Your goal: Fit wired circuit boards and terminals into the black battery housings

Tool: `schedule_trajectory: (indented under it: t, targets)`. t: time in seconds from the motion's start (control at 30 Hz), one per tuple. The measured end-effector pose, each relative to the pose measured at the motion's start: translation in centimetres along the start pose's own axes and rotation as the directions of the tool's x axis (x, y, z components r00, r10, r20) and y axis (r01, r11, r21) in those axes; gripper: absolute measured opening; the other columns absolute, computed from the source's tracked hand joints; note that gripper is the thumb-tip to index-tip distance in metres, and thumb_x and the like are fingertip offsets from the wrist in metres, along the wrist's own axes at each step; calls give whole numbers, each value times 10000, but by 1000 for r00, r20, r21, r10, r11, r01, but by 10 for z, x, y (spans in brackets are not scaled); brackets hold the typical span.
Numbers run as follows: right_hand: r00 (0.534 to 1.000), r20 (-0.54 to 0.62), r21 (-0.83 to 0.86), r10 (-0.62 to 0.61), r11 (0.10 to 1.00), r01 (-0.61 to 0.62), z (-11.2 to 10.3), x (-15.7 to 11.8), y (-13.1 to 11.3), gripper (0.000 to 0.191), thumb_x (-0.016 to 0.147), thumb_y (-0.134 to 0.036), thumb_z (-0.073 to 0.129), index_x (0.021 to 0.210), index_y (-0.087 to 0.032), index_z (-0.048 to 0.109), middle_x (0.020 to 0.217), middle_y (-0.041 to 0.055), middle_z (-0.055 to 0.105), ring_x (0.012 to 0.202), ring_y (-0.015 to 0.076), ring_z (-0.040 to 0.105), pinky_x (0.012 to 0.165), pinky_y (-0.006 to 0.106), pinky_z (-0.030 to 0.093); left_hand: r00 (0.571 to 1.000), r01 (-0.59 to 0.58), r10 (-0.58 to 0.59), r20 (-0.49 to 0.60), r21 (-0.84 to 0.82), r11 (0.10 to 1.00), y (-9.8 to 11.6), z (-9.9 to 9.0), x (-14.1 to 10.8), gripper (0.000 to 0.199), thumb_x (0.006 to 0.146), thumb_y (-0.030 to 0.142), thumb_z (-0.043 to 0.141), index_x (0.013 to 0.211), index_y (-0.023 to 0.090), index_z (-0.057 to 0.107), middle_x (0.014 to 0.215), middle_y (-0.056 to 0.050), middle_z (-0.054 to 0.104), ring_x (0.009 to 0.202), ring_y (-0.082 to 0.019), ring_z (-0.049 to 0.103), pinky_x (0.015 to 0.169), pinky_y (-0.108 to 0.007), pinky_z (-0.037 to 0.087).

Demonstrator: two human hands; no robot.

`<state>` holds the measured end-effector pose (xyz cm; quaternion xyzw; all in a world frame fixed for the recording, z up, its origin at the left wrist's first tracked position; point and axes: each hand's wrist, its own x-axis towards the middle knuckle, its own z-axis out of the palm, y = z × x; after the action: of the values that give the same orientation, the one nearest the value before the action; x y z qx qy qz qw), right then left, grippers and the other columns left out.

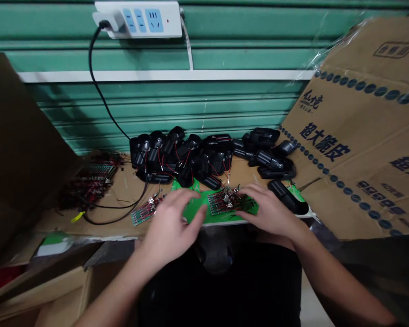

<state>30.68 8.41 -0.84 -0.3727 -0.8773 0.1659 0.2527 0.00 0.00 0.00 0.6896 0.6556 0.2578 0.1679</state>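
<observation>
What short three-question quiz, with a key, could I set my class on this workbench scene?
1. True or false: the power strip has a plug in it.
2. Which is nearest the right hand: A) the plug; B) the yellow tie; C) the middle bundle of circuit boards?
3. Fill in the colour: that bundle lies on a ____ surface.

Key: 1. True. 2. C. 3. Green.

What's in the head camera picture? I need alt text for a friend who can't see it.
A person's right hand is at a cluster of small wired circuit boards, with the left hand open beside it. Black casings lie behind, before a green ridged wall; printed cardboard stands at the right.
</observation>
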Motion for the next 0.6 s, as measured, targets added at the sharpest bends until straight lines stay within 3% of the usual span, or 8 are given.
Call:
schedule_trajectory:
  t: [0.1,0.17,0.27,0.43,0.53,0.6]
  targets:
    - [999,-43,66,18,998,-15,28,-9,-5,278,1003,-364,791,1209,-204,696,1244,62,709,1193,201,668,1050,369,551,985,-69,68,160,-1,998,14,28,20,660,1042,539,568,1568,148,639,1598,-139,637,1489,-339,592,1318,-490,478]
    - [996,-79,116,34,993,-25,32,-18,-11,217,1013,-330,770,1172,-205,691,1193,48,714,1149,177,669,1022,338,547,970,-67,62,235,15,998,14,49,30,768,1037,520,598,1673,100,511,1681,-163,555,1561,-361,523,1366,-503,421]
    - [992,-89,206,88,976,-68,29,-33,-16,152,1023,-295,753,1138,-210,704,1131,30,716,1075,141,680,964,290,547,962,-40,31,270,27,999,11,68,41,800,1006,464,666,1685,86,476,1662,-180,556,1567,-370,497,1379,-515,395]
    - [982,-77,273,173,951,-146,29,-54,-12,88,1042,-288,729,1062,-204,717,1030,17,708,958,103,674,847,244,529,933,123,-111,343,-11,992,14,68,53,847,822,414,882,1554,103,590,1562,-194,563,1484,-349,557,1317,-456,457]
    - [978,-93,296,186,943,-151,28,-59,-10,75,1044,-281,724,1048,-206,723,999,7,705,916,83,670,810,217,525,917,136,-117,382,-22,990,16,64,59,735,736,439,940,1366,157,686,1473,-156,609,1365,-325,622,1195,-425,520]
    - [974,-109,305,196,940,-155,26,-58,-11,69,1042,-271,724,1033,-203,729,976,4,702,892,74,667,791,202,524,912,101,-70,404,-56,993,15,63,63,522,774,466,894,1169,175,715,1279,-105,693,1190,-277,665,1060,-396,543]
